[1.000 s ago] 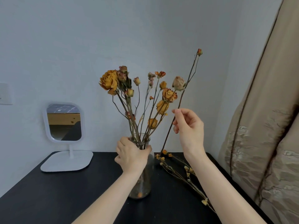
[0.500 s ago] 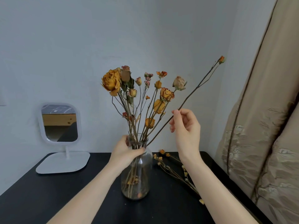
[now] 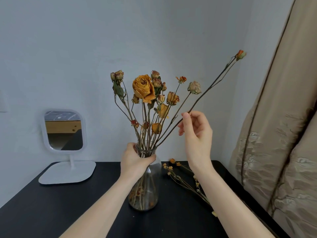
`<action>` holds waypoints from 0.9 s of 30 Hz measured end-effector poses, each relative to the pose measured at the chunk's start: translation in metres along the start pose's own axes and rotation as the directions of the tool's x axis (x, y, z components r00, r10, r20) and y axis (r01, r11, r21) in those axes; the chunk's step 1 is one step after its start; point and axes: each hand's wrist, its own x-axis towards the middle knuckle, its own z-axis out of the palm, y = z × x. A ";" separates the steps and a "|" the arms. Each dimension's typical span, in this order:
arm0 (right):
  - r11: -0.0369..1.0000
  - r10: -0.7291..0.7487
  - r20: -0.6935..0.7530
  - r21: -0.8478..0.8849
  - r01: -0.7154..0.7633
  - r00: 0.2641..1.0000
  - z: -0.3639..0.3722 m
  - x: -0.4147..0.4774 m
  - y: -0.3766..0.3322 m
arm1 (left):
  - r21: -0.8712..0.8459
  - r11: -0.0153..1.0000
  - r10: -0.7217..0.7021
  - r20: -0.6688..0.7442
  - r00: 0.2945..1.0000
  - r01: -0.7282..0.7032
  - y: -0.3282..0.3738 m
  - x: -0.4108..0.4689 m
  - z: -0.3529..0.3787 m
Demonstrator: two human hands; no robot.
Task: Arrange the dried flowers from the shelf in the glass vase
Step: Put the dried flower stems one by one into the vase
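Stem placement: breakage and tipping risks noted

Risk one: the long stem [image 3: 212, 84] leans far out to the right of the bunch. Its bud [image 3: 240, 54] sits well clear of the other heads and near the curtain [image 3: 283, 134]. Wood this dry and thin would likely snap if bent or forced against the crowded neck.

Risk two: a sideways pull on that stem could tip the glass vase [image 3: 145, 194], which stands on the black table [image 3: 51, 212]. Brittle heads such as the large yellow rose [image 3: 143, 88] may shed if knocked.

Risk three: loose sprigs [image 3: 181, 176] lie on the table just right of the vase, below the right forearm, and could be crushed.

Grip: the left hand [image 3: 135, 160] is wrapped round the vase neck and steadies it. The right hand [image 3: 197, 133] pinches the long stem near mid-length, apparently between thumb and forefinger, with the other fingers loosely curled. The contact point is partly hidden. The stem's lower end runs down into the vase mouth.
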 end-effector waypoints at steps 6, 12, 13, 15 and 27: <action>1.000 -0.012 0.013 -0.005 0.012 1.000 0.003 0.005 0.002 | 0.012 1.000 -0.024 -0.049 0.999 0.024 0.000 -0.001 0.003; 0.991 0.106 0.071 -0.087 -0.099 0.992 0.009 0.004 0.017 | 0.050 0.997 -0.050 -0.104 0.993 0.055 0.004 -0.004 0.007; 0.986 0.127 0.086 -0.115 -0.117 0.988 0.009 0.002 0.020 | 0.060 0.997 -0.049 -0.114 0.992 0.056 0.005 -0.005 0.007; 0.972 0.165 0.121 -0.185 -0.142 0.979 0.008 0.000 0.026 | 0.088 0.994 -0.053 -0.130 0.990 0.065 0.007 -0.006 0.007; 0.850 0.303 0.312 -0.515 -0.108 0.900 0.006 -0.003 0.036 | 0.328 0.933 -0.122 -0.093 0.988 0.146 0.014 -0.008 0.009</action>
